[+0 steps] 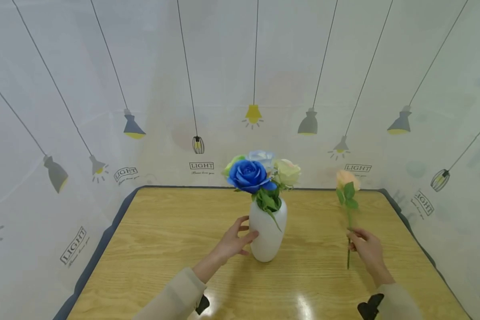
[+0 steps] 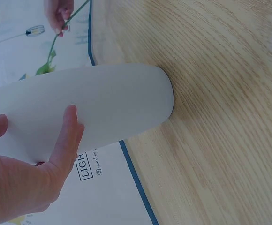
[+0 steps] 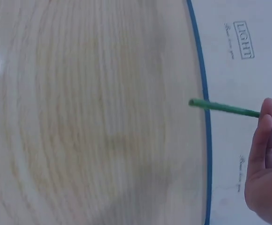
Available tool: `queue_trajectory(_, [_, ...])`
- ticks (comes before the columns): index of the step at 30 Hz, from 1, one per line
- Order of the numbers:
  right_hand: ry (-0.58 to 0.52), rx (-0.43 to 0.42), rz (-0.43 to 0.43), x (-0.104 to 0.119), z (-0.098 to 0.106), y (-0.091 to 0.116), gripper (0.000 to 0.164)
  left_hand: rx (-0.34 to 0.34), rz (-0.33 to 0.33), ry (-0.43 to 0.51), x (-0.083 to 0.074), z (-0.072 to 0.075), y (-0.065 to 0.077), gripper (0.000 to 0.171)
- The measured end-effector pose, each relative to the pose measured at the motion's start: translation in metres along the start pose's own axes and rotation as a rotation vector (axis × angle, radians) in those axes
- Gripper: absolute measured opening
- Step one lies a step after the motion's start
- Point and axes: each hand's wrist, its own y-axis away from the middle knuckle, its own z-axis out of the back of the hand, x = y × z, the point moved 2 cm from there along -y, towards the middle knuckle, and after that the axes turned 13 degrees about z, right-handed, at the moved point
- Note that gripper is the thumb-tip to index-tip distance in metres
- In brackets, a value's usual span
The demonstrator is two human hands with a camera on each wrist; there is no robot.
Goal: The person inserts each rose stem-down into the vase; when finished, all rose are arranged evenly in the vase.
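A white vase (image 1: 267,235) stands upright on the table, with its smooth side and base also in the left wrist view. Its flowers include a blue rose (image 1: 249,176), a pale blue flower (image 1: 261,157) and a cream rose (image 1: 288,172). My left hand (image 1: 235,239) holds the vase from the left, thumb across its front; some fingers are hidden behind it. To the right, my right hand (image 1: 367,250) pinches the green stem of a peach rose (image 1: 347,179), bloom upward. The stem's cut end (image 3: 199,103) sticks out past my fingers in the right wrist view.
The wood-grain table (image 1: 176,222) has a dark blue edge (image 1: 104,244). Behind it and at both sides hangs a pale sheet (image 1: 224,66) printed with lamps and the word LIGHT.
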Motion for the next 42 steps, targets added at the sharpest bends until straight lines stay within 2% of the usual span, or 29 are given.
queue_trajectory(2, [-0.007,-0.030,0.029,0.000,-0.007,-0.003,0.048,-0.002,-0.001,-0.003,0.000,0.000,-0.001,0.066])
queue_trajectory(6, [-0.065,-0.008,0.122,0.004,-0.017,-0.009,0.046,-0.002,0.000,-0.003,-0.003,0.000,0.002,0.065])
queue_trajectory(11, [-0.131,0.023,0.185,0.002,-0.030,-0.019,0.042,0.004,-0.006,0.000,-0.017,-0.001,0.016,0.060])
queue_trajectory(15, [-0.253,0.039,0.242,0.005,-0.043,-0.026,0.037,0.003,-0.005,-0.014,-0.025,-0.002,0.025,0.058])
queue_trajectory(18, [-0.376,0.074,0.367,0.016,-0.052,-0.029,0.033,0.003,-0.006,-0.016,-0.027,-0.002,0.027,0.058])
queue_trajectory(21, [-0.513,0.129,0.447,0.069,-0.057,-0.019,0.028,0.002,-0.008,-0.016,-0.027,-0.002,0.027,0.058])
queue_trajectory(25, [-0.482,0.114,0.393,0.184,-0.062,0.008,0.024,0.001,-0.006,-0.016,-0.027,-0.002,0.026,0.059])
queue_trajectory(28, [-0.430,0.055,0.317,0.245,-0.068,0.020,0.023,0.003,-0.004,-0.015,-0.027,-0.002,0.026,0.059])
queue_trajectory(29, [-0.447,0.039,0.307,0.258,-0.069,0.022,0.020,0.004,-0.003,-0.015,-0.027,-0.002,0.026,0.058])
queue_trajectory(32, [-0.520,-0.012,0.269,0.282,-0.072,0.021,0.015,0.007,-0.005,-0.012,-0.027,-0.002,0.027,0.058])
queue_trajectory(36, [-0.582,-0.067,0.291,0.291,-0.078,0.011,0.018,0.011,-0.006,-0.001,-0.027,-0.002,0.027,0.059])
queue_trajectory(42, [-0.526,-0.101,0.385,0.306,-0.087,-0.001,0.017,0.013,-0.001,0.001,-0.028,-0.002,0.028,0.059])
